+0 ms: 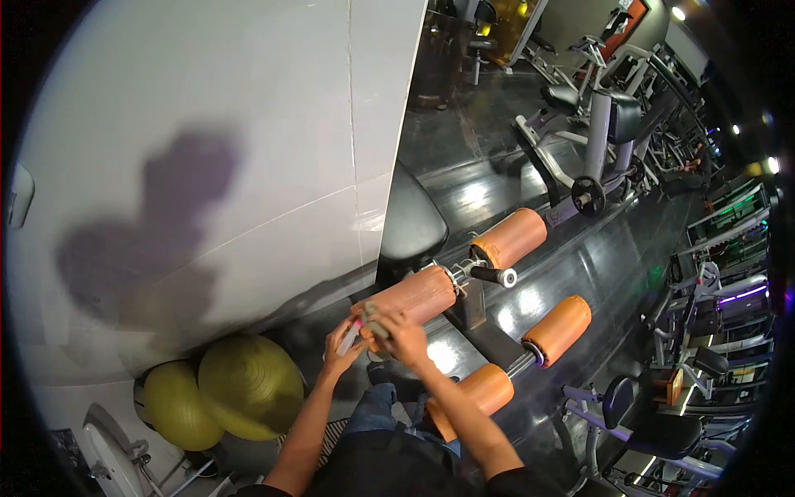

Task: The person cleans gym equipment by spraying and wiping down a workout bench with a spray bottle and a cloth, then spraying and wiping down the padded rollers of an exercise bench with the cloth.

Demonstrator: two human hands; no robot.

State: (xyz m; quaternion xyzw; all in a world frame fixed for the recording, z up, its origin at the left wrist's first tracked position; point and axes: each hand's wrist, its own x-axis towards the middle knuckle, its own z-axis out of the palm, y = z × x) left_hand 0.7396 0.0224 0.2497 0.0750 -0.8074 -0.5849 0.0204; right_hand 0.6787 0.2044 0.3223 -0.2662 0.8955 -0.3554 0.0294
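My left hand [339, 354] is closed around a small whitish object with a pink part [352, 334], perhaps a bottle; its exact kind is hard to make out. Close beside it, my right hand [404, 338] grips a crumpled grey-green cloth [377, 323]. Both hands are held together in front of me, over the near end of an orange padded roller [410, 296] on an exercise bench. From above I cannot tell whether either hand touches the roller.
More orange rollers [513, 236] [559, 330] [484, 389] belong to the same machine, along with a black handle [493, 275]. Two yellow-green exercise balls [251, 386] [178, 406] rest at lower left by the pale wall [273, 166]. Gym machines [596, 132] stand beyond.
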